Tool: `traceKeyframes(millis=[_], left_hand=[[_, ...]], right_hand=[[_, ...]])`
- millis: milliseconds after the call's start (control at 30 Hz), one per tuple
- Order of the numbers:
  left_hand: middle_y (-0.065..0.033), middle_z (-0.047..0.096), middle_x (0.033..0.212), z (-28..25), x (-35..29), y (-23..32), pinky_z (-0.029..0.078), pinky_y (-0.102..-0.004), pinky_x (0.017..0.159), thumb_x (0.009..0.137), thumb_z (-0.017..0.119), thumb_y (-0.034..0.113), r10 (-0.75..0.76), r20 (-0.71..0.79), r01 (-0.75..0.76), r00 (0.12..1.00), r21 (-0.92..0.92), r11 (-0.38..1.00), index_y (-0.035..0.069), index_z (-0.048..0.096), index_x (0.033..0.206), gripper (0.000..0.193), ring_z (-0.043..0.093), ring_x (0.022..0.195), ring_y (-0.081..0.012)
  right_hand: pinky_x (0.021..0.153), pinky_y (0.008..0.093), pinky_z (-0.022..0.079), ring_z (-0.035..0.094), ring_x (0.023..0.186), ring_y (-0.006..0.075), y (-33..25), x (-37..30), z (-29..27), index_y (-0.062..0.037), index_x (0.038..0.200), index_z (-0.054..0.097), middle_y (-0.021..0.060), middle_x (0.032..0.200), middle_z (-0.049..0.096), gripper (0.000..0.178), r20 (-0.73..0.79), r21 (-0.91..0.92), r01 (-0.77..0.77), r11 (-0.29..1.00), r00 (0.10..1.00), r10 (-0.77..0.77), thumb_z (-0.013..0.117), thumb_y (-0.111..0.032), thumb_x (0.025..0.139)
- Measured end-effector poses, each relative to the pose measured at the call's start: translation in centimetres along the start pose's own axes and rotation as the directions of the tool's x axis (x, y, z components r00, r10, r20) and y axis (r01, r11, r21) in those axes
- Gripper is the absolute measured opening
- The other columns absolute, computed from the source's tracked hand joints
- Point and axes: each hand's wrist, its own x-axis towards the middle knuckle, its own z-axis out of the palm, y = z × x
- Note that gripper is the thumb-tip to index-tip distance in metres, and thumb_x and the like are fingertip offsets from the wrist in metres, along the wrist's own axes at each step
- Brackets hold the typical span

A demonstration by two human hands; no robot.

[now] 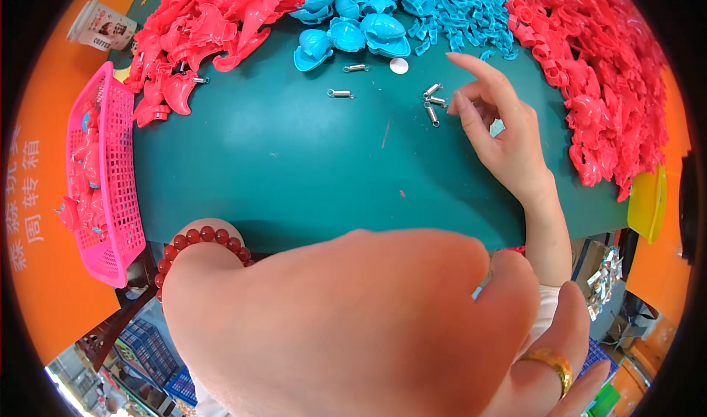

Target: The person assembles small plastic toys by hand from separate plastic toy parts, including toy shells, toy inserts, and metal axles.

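Note:
My left hand (346, 321) is raised very close to the camera and fills the lower middle, its back blurred. A red bead bracelet (208, 234) circles that wrist, and a gold ring (552, 362) is on one finger. Those fingers look apart, with nothing visible in them. Over the table's right half hovers my right hand (508, 133), index finger stretched out and thumb apart from it. A pale patch (497, 128) shows between its thumb and palm; whether it is held I cannot tell. Small metal springs (433, 104) lie just left of its fingertips.
Two more springs (340, 94) and a white disc (398, 66) lie on the green table (294, 159). Blue plastic shells (346, 34), small blue pieces (471, 12) and red plastic parts (199, 27) are heaped behind. More red parts (604, 86) cover the right. A pink basket (121, 189) stands left.

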Motion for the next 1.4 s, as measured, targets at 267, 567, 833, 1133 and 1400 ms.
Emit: traceKeyframes(millis=[267,567,833,1133,1400], left_hand=[[-0.0038,0.062,0.075,-0.06,-0.02,-0.07,0.043,-0.0255,0.047,0.064,0.069,0.015,0.013,0.004,-0.013,1.000,0.001,1.000,0.017,0.068,0.078,0.015,0.055,0.053,-0.0129],[-0.0037,0.062,0.075,-0.03,0.10,-0.09,0.043,-0.0255,0.047,0.064,0.070,0.015,0.032,0.016,-0.032,0.999,-0.002,0.999,0.017,0.068,0.078,0.015,0.055,0.053,-0.0128],[-0.0036,0.062,0.074,-0.11,0.05,-0.12,0.043,-0.0255,0.046,0.064,0.070,0.016,0.044,0.027,-0.044,0.999,-0.004,0.999,0.017,0.068,0.078,0.015,0.055,0.053,-0.0128],[-0.0036,0.062,0.074,-0.14,0.08,-0.19,0.043,-0.0254,0.046,0.064,0.070,0.016,0.058,0.040,-0.058,0.998,-0.005,0.998,0.017,0.068,0.078,0.015,0.055,0.052,-0.0128],[-0.0035,0.062,0.073,-0.14,0.24,-0.24,0.043,-0.0254,0.046,0.064,0.070,0.016,0.071,0.051,-0.071,0.996,-0.005,0.997,0.018,0.068,0.078,0.015,0.055,0.052,-0.0128]], right_hand=[[0.055,0.0173,0.040,0.049,0.060,0.0035,-0.20,0.03,0.11,-0.0092,0.126,0.049,0.0004,0.075,0.059,0.042,0.003,-0.011,-0.032,0.999,0.999,0.032,0.054,0.002,0.086],[0.054,0.0174,0.040,0.048,0.060,0.0033,-0.11,-0.01,0.09,-0.0088,0.126,0.049,0.0005,0.075,0.059,0.042,0.013,-0.011,-0.010,1.000,1.000,0.010,0.054,0.003,0.086],[0.052,0.0214,0.043,0.052,0.057,0.0080,-0.12,0.08,0.08,-0.0107,0.124,0.050,0.0030,0.075,0.060,0.042,0.013,-0.026,0.003,1.000,1.000,-0.002,0.056,0.001,0.085],[0.053,0.0176,0.039,0.048,0.059,0.0036,-0.07,0.02,0.18,-0.0096,0.126,0.050,0.0007,0.075,0.059,0.042,0.015,-0.023,-0.011,1.000,1.000,0.012,0.055,0.003,0.086],[0.053,0.0180,0.040,0.049,0.060,0.0040,0.08,0.03,0.16,-0.0099,0.125,0.050,0.0011,0.075,0.060,0.042,0.012,-0.021,0.004,1.000,1.000,-0.004,0.055,0.003,0.086]])
